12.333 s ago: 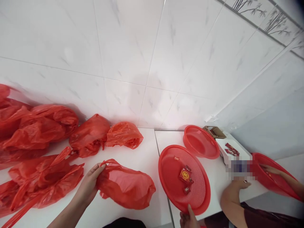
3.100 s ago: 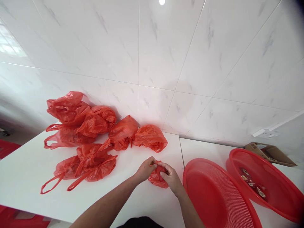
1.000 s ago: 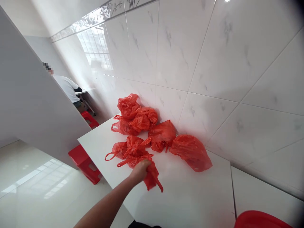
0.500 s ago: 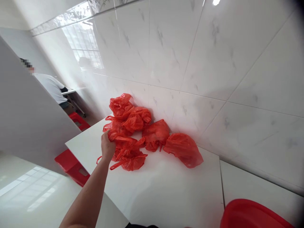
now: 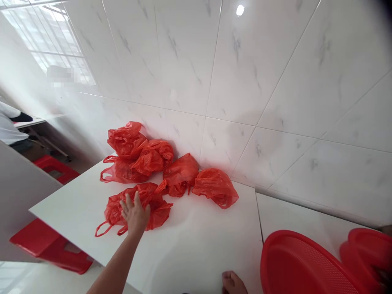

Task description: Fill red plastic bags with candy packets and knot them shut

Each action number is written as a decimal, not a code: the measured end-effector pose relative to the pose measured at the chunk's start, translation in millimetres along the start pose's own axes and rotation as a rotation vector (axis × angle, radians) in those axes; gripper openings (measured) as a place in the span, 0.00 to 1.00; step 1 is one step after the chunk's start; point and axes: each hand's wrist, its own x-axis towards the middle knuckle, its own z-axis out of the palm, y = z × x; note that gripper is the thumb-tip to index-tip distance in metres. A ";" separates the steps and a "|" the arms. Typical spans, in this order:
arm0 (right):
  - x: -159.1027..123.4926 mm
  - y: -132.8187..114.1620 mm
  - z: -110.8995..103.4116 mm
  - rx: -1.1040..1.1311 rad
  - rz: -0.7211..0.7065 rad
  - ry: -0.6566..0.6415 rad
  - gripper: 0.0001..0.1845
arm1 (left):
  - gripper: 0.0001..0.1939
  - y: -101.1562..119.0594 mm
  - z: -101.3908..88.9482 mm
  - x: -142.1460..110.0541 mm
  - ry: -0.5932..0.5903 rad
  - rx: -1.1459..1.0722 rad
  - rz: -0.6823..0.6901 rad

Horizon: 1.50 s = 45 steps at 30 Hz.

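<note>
My left hand lies on a bunch of red plastic bags at the left front of the group, its fingers spread and apart. Loop handles of these bags stick out toward the near left. Behind them are more crumpled red bags: a back-left bag, a flatter bag with handles and a rounded one. Two others, a middle bag and a right bag, rest near the wall. My right hand shows only partly at the bottom edge, fingers curled; what they hold, if anything, is hidden.
The white table meets a tiled wall. A red perforated basket and another red container stand at right. Red stools are beside the table's left edge. A person in a white shirt sits beyond a partition.
The view has swung right. My left hand has let go of a bag and come nearer, opening over the front bags, which now lie apart from those behind. My right hand has entered view.
</note>
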 end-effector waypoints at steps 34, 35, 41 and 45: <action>-22.8 -87.4 -27.4 0.505 -0.319 -0.046 0.23 | 0.37 37.0 57.1 -111.6 -0.848 0.021 0.607; -30.6 -84.7 -29.0 0.545 -0.316 -0.039 0.22 | 0.31 43.1 48.2 -112.0 -0.839 -0.025 0.635; -60.7 -82.6 -32.1 0.728 -0.333 -0.113 0.14 | 0.11 89.0 -7.3 -141.6 -0.886 -0.305 0.887; -71.4 -90.5 -26.7 0.793 -0.353 -0.217 0.12 | 0.17 120.5 -15.7 -163.7 -0.930 -0.540 0.913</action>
